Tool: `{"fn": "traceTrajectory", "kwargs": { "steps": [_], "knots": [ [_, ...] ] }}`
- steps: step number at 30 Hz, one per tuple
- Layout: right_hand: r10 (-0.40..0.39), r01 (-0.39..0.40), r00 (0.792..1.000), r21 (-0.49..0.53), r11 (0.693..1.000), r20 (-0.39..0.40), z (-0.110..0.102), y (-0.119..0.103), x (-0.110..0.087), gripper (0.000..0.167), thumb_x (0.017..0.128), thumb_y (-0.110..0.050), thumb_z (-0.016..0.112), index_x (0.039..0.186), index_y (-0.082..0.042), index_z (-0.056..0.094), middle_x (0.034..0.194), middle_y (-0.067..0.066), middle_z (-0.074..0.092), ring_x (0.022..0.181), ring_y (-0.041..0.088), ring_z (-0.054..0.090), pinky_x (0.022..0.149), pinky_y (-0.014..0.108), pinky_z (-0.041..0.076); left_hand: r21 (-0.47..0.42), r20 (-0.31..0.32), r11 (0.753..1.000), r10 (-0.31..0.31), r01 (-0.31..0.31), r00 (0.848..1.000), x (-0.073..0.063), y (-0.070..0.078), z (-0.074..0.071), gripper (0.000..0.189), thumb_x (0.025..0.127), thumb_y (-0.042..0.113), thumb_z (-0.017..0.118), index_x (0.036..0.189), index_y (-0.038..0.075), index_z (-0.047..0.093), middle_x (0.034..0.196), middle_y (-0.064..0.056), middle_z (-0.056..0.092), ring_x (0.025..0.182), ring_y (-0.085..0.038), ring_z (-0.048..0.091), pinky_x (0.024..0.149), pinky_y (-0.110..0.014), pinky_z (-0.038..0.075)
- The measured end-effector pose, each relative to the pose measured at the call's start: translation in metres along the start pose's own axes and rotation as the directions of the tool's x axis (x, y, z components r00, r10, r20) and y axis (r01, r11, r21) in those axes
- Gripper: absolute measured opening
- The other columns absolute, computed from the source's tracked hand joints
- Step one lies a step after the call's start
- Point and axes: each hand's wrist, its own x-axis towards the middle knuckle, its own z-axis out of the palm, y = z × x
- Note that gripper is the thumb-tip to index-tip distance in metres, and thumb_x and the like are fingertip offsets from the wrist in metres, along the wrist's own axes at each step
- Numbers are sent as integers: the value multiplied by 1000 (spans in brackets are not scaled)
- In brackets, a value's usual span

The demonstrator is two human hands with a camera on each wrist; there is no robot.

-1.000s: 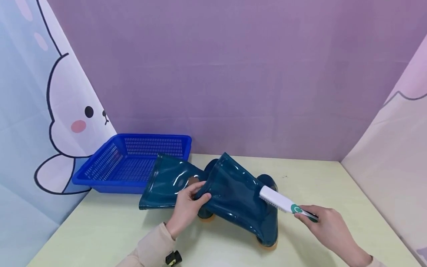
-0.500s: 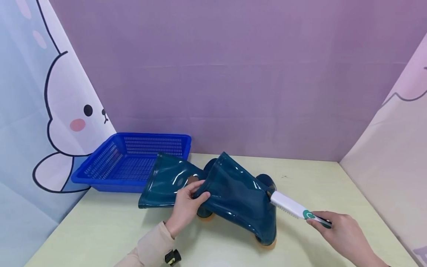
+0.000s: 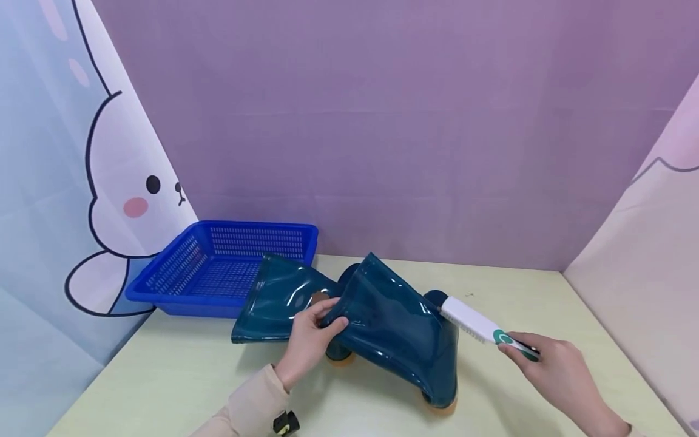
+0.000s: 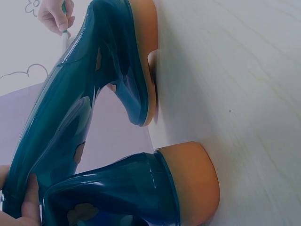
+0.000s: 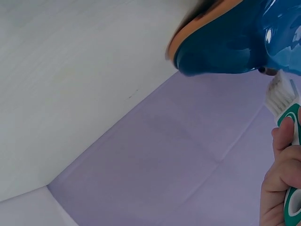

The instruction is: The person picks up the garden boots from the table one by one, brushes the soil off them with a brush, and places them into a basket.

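Note:
Two dark teal rubber boots with orange soles stand side by side, their shafts leaning left. My left hand (image 3: 308, 334) pinches the top rim of the right boot (image 3: 390, 331) between thumb and fingers. The left boot (image 3: 281, 300) lies just behind that hand, with a brown patch (image 3: 319, 297) on its shaft. My right hand (image 3: 562, 370) grips the green-and-white handle of a scrub brush (image 3: 472, 320). Its head is at the right boot's ankle, bristles facing down and left. In the right wrist view, the bristles (image 5: 281, 92) sit close to a small brown spot (image 5: 268, 71) on the boot.
A blue perforated plastic basket (image 3: 218, 308) stands at the back left, partly behind the left boot. Purple cloth (image 3: 409, 139) hangs behind the pale table (image 3: 519, 291), with printed curtains at both sides. A black-and-yellow wrist device (image 3: 285, 423) shows at the left cuff.
The brush first slid right and down off the right boot's shaft, then moved slightly up along the ankle. My left hand keeps its hold on the rim, and the boots stay in place.

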Motion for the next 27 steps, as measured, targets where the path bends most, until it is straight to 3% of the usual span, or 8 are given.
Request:
{"fn": "traceTrajectory", "kwargs": {
  "steps": [5,13,21,27],
  "knots": [
    [0,-1,1000,3,1000,23,4,-3,1,18,70,-23,78,84,-12,74,70,-3,67,53,-2,38,48,21,32,-3,-12,1000,-10,10,1000,1,-1,1,41,85,23,65,124,12,57,111,-8,64,99,-20,61,85,-39,51],
    [79,-78,991,-14,997,109,0,5,-11,19,73,-27,76,86,-13,74,70,-5,67,53,-2,37,49,21,32,-2,-19,1000,-11,11,1000,1,-1,1,41,85,22,65,124,12,56,112,-10,64,99,-22,62,85,-40,51],
    [117,-99,963,-87,991,241,-8,16,-22,21,75,-33,73,87,-15,73,75,-5,68,56,1,41,51,21,33,-17,-23,1000,19,-19,1000,1,-1,1,40,85,21,65,122,9,58,110,-10,65,98,-21,62,84,-39,51],
    [110,-84,968,-122,989,226,-16,21,-26,16,74,-33,74,83,-20,72,68,-12,61,53,-1,35,50,20,29,-16,-26,1000,20,-20,999,0,0,2,39,85,22,65,121,9,58,110,-10,65,98,-20,61,85,-38,51]
  ]
}}
